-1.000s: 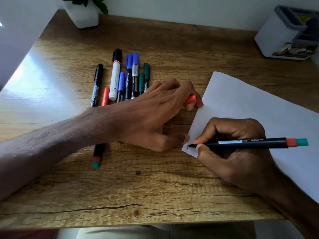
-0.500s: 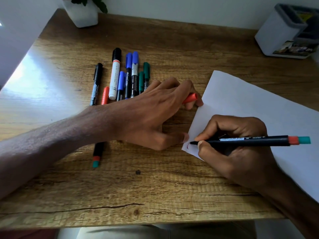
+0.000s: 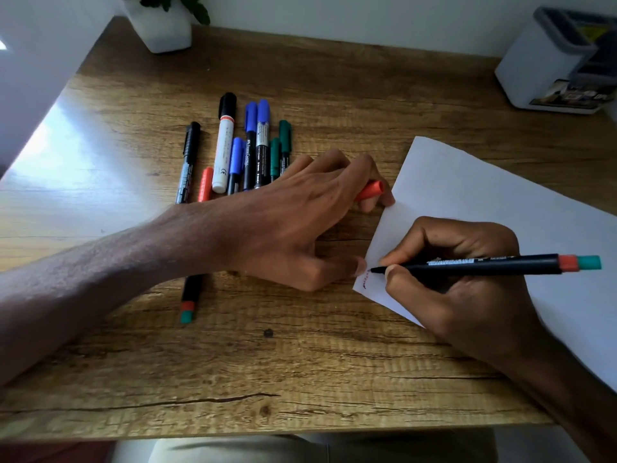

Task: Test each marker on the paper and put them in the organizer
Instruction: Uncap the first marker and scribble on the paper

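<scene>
My right hand (image 3: 464, 289) grips a black marker with a red and teal end (image 3: 494, 264), its tip on the near left corner of the white paper (image 3: 484, 192). A short red scribble (image 3: 364, 282) shows at that corner. My left hand (image 3: 293, 218) holds the red cap (image 3: 370, 190) between its fingers, its thumb pressing the paper's edge. Several capped markers (image 3: 247, 145), black, white, blue, green and red, lie side by side behind my left wrist. The white and grey organizer (image 3: 554, 58) stands at the far right corner.
One more black marker with a red and teal end (image 3: 190, 299) lies partly under my left forearm. A white plant pot (image 3: 160, 25) stands at the back left of the wooden table (image 3: 267, 362). The table's front edge runs close to me.
The marker tip has moved up and right along the paper's corner, leaving a longer red scribble. My left hand has stayed in place with the cap.
</scene>
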